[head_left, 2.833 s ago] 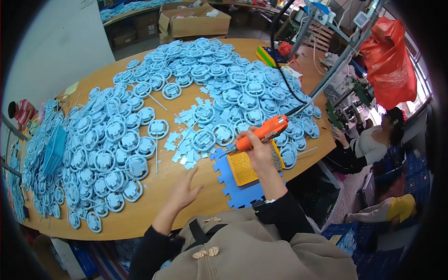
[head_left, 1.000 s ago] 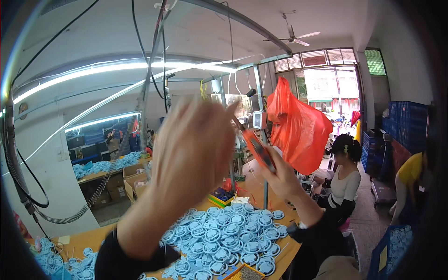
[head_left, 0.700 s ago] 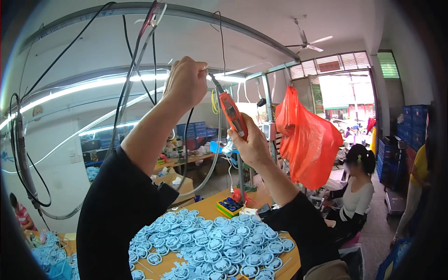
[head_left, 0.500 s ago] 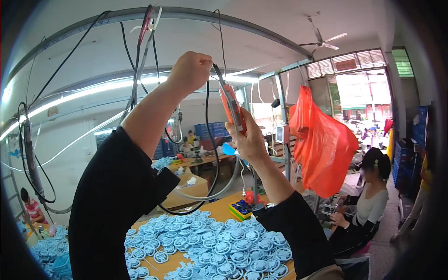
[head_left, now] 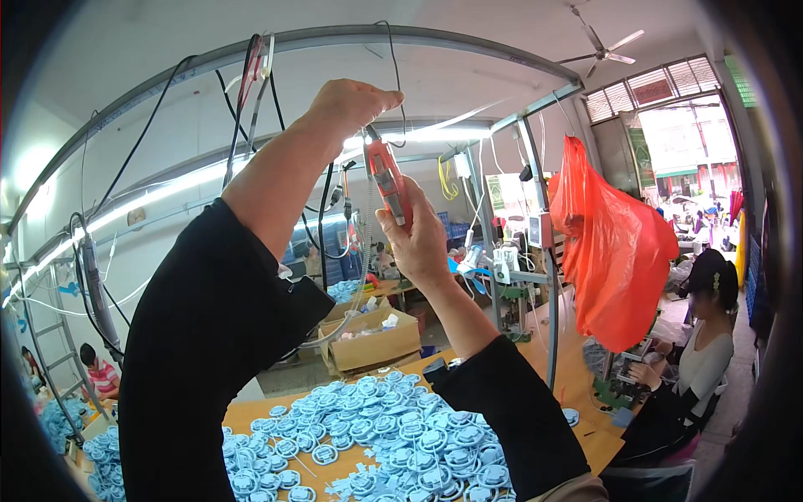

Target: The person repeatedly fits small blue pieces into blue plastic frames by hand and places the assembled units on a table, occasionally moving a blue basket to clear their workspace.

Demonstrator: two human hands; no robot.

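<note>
We cannot see where the tip of the orange electric screwdriver (head_left: 388, 177) ends, since the left hand (head_left: 351, 99) closes over its upper end, and the palm of the right hand (head_left: 418, 238) hides the lower half of its body. The wooden table (head_left: 577, 376) is cut off by the lower edge and largely masked by our black sleeves, so the full spread of blue round plastic parts (head_left: 376, 435) stays unknown. The contents of the cardboard box (head_left: 372, 339) are too small to tell. The person at the far left (head_left: 96, 372) is partly behind a ladder, and the seated person at the right (head_left: 698, 351) fades into the dark fisheye rim.
</note>
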